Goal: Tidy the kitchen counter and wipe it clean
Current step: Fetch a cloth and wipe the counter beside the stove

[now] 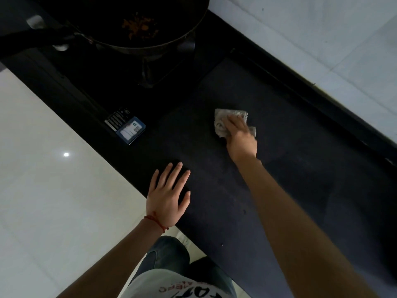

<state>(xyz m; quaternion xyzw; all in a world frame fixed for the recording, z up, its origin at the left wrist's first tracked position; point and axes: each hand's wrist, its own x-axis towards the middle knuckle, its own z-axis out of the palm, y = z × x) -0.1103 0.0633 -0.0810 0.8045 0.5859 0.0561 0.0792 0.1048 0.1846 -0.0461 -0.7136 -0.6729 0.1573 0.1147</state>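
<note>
A crumpled grey cloth [223, 119] lies on the dark counter [290, 168], and my right hand [240, 136] presses down on it with the fingers spread over the top. My left hand [168, 194] lies flat with straight fingers at the counter's front edge, holding nothing. A red string circles the left wrist.
A black wok [137, 20] with brownish food scraps sits on the gas stove [120, 82] at the upper left, its handle pointing left. A sticker label [125, 126] marks the stove's front. White wall tiles [322, 35] back the counter; pale floor [53, 179] lies left.
</note>
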